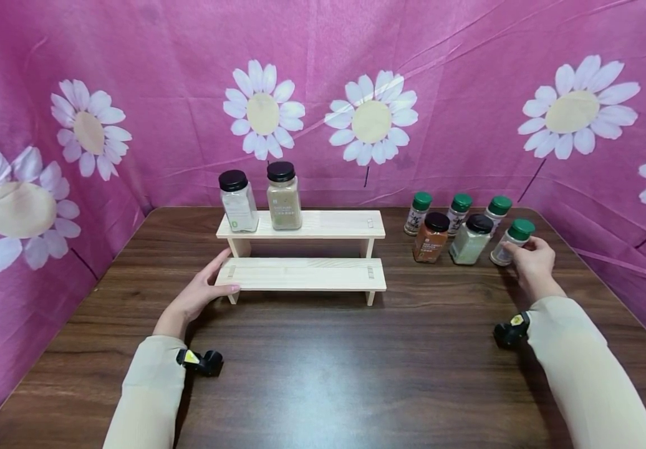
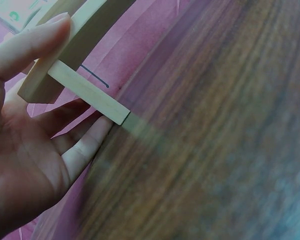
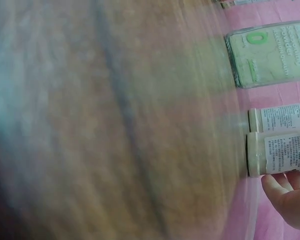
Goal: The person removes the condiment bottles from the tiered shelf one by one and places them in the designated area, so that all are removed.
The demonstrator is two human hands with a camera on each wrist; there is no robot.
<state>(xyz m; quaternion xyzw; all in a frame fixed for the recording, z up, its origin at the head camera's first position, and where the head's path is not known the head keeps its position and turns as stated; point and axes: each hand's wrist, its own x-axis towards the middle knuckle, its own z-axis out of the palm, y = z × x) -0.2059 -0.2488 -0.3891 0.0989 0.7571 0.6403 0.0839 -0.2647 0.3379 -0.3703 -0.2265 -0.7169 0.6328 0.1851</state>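
Head view: left hand (image 1: 199, 293) rests against the left end of the two-step wooden rack (image 1: 300, 252), thumb on the lower shelf, fingers straight. Right hand (image 1: 533, 262) wraps its fingers around the near-right green-capped jar (image 1: 511, 242), far right on the table (image 1: 323, 362). Two black-capped jars (image 1: 261, 196) stand on the top shelf.

Left wrist: thumb (image 2: 30, 45) on the shelf edge, fingers under, palm open.

Right wrist: blurred; fingers (image 3: 285, 192) touch a white labelled jar (image 3: 277, 154).

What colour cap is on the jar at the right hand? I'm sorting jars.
Green cap, head view.
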